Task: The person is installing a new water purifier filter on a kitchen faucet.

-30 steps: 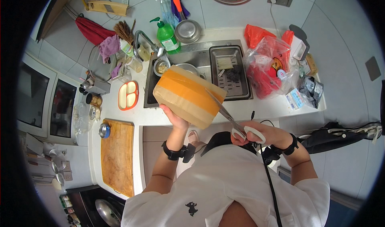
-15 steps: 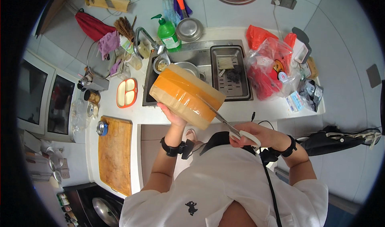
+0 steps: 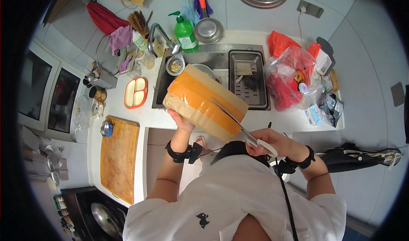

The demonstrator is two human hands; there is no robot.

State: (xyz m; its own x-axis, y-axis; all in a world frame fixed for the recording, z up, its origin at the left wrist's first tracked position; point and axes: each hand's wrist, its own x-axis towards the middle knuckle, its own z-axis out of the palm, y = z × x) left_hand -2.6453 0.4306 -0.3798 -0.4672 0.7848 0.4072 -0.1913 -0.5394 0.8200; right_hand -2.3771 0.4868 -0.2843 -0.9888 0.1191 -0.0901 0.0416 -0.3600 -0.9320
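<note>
A white kitchen desk (image 3: 277, 121) with a steel sink (image 3: 213, 64) runs beneath a cardboard box (image 3: 204, 102) wrapped in orange tape, held tilted above the sink's front edge. The left hand (image 3: 181, 121) grips the box's lower corner, fingers clenched on it. The right hand (image 3: 272, 142) clasps white-handled scissors (image 3: 238, 124), blades laid against the tape.

The single head-worn fisheye view looked straight down from above the person's own white-shirted chest, close over both forearms, which entered from the lower edge. It faced forward onto the desk (image 3: 272, 119) and sink (image 3: 221, 62), with the tiled wall at the top. Straight edges curved toward a dark circular rim. No second view shared the scene.
</note>
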